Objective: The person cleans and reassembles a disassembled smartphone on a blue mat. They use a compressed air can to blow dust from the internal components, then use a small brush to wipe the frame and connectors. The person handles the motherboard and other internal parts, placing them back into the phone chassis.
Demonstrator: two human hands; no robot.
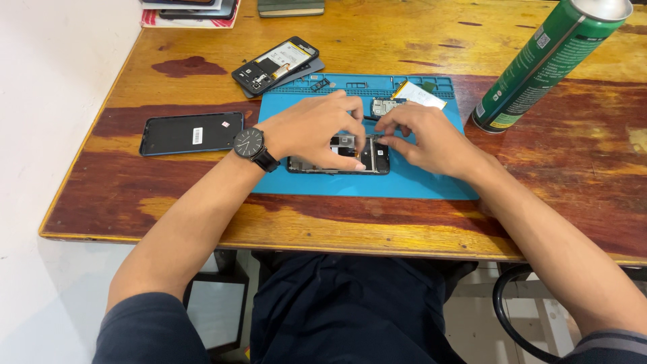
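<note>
An opened black phone body [377,158] lies on a blue repair mat [418,182] in the middle of the wooden table. My left hand [313,128], with a black wristwatch [251,143] on the wrist, rests over the phone's left half and holds it down, thumb along its near edge. My right hand [424,138] pinches at something small at the phone's top right end; what sits between the fingertips is too small to tell. A loose circuit board [384,106] and a white-faced battery [420,95] lie on the mat just behind the hands.
A black phone back cover [191,133] lies left of the mat. Another opened phone [274,64] sits behind it. A tall green spray can [549,61] stands at the right. Books [290,7] lie at the far edge. A white wall runs along the left.
</note>
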